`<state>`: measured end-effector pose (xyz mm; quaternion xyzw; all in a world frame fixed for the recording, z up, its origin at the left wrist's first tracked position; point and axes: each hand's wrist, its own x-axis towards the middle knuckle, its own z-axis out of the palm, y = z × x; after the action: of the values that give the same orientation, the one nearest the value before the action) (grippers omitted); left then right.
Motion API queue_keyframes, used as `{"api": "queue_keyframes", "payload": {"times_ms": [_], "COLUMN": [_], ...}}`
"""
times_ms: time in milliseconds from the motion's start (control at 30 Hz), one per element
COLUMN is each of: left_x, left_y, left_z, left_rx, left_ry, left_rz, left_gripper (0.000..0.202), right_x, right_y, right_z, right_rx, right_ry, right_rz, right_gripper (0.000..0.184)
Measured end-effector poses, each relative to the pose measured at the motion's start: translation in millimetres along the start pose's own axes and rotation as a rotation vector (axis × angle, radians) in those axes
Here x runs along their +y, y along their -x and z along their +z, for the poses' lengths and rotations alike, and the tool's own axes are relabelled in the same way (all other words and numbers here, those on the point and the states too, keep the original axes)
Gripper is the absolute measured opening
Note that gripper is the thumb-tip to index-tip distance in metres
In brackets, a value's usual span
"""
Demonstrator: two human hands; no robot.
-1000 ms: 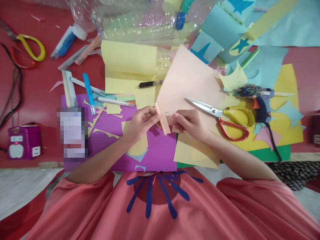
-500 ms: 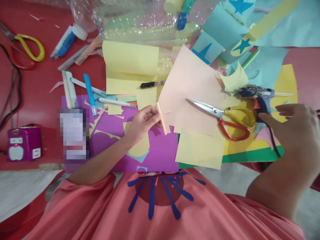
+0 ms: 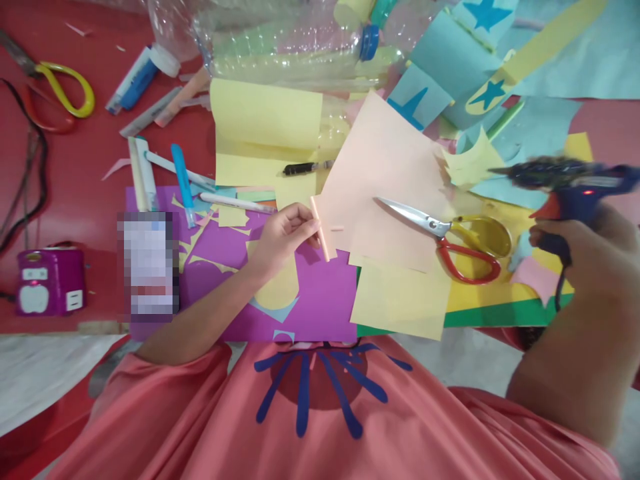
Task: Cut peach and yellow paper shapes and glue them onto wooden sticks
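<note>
My left hand [image 3: 284, 235] pinches a narrow folded strip of peach paper [image 3: 320, 229], holding it just above the purple sheet [image 3: 320, 303]. Off to the right, my right hand [image 3: 583, 257] grips a blue glue gun [image 3: 565, 183] by its handle and has it lifted off the table, nozzle pointing left, slightly blurred. Between the hands lie a large peach sheet [image 3: 385, 173] and scissors [image 3: 450, 233] with one yellow and one red handle loop.
Yellow paper [image 3: 265, 133], empty plastic bottles [image 3: 290, 40], pens and markers [image 3: 183, 177] crowd the far side. Blue star cut-outs [image 3: 475, 47] lie far right. A second pair of scissors [image 3: 55, 93] and a purple power strip [image 3: 47, 280] sit left on the red table.
My right hand let go of the peach strip, reached right to the glue gun, closed on it and lifted it. My left hand kept the strip almost still.
</note>
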<state>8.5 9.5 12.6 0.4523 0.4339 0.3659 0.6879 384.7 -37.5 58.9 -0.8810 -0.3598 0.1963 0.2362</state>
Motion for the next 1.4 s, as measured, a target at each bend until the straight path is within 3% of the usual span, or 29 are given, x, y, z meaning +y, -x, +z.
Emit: {"api": "queue_keyframes", "payload": {"times_ms": [33, 100, 233, 400, 567, 767, 1000, 1400], "left_x": [0, 0, 3, 7, 9, 5, 6, 6], "left_y": [0, -1, -1, -1, -2, -4, -2, -1], "left_z": [0.1, 0.2, -0.1, -1.0, -2.5, -4.4, -3.5, -2.2], "left_rx": [0.001, 0.008, 0.004, -0.002, -0.018, -0.018, -0.006, -0.012], "left_ry": [0.004, 0.011, -0.015, -0.056, -0.055, -0.047, -0.108, -0.106], "left_rz": [-0.001, -0.008, -0.014, -0.024, -0.054, -0.040, -0.025, -0.018], "left_gripper": [0.036, 0.038, 0.038, 0.039, 0.039, 0.038, 0.036, 0.032], "right_x": [-10, -28, -51, -70, -85, -78, -66, -73], "right_y": [8, 25, 46, 56, 62, 68, 67, 72], "right_z": [-2, -2, 13, 51, 84, 105, 108, 104], "right_rx": [-0.042, -0.166, -0.424, -0.868, -1.028, -1.071, -1.021, -1.010], "right_ry": [-0.195, -0.364, -0.436, -0.619, -0.761, -0.781, -0.697, -0.598], "right_rz": [0.091, 0.093, 0.102, 0.009, -0.097, -0.185, -0.357, -0.304], "right_gripper": [0.012, 0.013, 0.012, 0.011, 0.010, 0.015, 0.023, 0.036]}}
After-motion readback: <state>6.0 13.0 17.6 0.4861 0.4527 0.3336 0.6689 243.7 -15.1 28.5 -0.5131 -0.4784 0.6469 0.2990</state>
